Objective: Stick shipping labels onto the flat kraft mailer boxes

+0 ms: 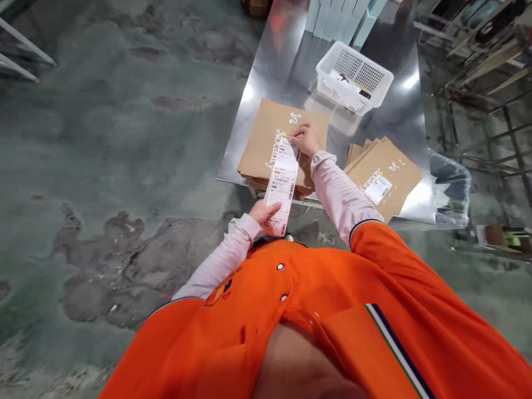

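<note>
A long strip of printed shipping labels (282, 180) runs from the top of a stack of brown cardboard mailers (257, 138) down past the table's front edge. My left hand (264, 213) is closed on the strip's lower part, in front of the stack. At the strip's upper end, my right hand (305, 138) pinches the edge of a label over the top mailer, which bears white lettering. To the right, a second, fanned pile of brown mailers (399, 172) lies on the table, its top one carrying a white label (378, 187).
The metal table (286, 72) holds a white perforated basket (355, 75) with small items inside. Pale blue boxes (336, 19) stand at its far end. A clear plastic bag (453, 188) hangs by the right edge. Metal racks (490, 111) stand further right.
</note>
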`<state>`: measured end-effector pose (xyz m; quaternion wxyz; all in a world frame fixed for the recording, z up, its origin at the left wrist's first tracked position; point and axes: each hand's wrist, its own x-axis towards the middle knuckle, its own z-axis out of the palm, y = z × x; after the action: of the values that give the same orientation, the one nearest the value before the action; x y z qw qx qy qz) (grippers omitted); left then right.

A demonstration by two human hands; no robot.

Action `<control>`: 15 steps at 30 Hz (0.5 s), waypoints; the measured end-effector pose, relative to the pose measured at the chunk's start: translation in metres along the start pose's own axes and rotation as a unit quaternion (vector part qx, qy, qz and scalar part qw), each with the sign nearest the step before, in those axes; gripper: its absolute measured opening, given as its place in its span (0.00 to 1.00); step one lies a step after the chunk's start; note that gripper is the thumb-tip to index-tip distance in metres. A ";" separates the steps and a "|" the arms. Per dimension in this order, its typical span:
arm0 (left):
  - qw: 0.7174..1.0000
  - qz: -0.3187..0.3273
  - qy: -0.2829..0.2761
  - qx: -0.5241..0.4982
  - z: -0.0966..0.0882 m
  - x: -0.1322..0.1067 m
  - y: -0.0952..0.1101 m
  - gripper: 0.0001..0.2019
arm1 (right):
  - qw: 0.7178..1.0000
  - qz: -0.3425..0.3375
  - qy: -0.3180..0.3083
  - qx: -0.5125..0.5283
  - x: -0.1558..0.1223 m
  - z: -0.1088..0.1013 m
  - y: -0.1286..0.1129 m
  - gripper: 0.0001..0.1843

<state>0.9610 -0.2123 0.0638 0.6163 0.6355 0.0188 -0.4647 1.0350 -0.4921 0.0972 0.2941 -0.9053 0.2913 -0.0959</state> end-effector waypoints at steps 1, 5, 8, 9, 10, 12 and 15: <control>1.000 -0.021 0.005 0.018 -0.006 -0.010 -0.011 0.36 | 1.000 0.006 -0.001 -0.018 0.004 0.002 0.000 0.22; 0.995 -0.075 -0.047 0.049 -0.031 -0.055 -0.030 0.34 | 0.991 -0.099 -0.058 -0.066 -0.012 0.015 -0.009 0.42; 0.999 0.015 -0.008 0.042 -0.046 -0.069 0.003 0.29 | 0.964 -0.223 -0.128 -0.060 -0.057 0.024 -0.015 0.43; 0.997 0.061 0.028 0.027 -0.049 -0.066 0.020 0.28 | 0.953 -0.260 -0.151 -0.043 -0.077 0.025 -0.015 0.44; 0.992 0.105 0.068 0.007 -0.049 -0.060 0.039 0.27 | 0.939 -0.296 -0.176 -0.018 -0.098 0.025 -0.014 0.44; 0.974 0.173 0.143 -0.019 -0.045 -0.039 0.076 0.23 | 0.908 -0.352 -0.223 0.055 -0.136 0.020 -0.004 0.39; 0.948 0.227 0.215 0.061 -0.035 0.011 0.120 0.16 | 0.931 -0.285 -0.153 0.171 -0.164 0.008 0.024 0.30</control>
<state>1.0587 -0.2195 0.1426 0.6472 0.7440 -0.0222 -0.1647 0.8929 -0.4085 0.0760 0.4453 -0.8901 -0.0482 -0.0844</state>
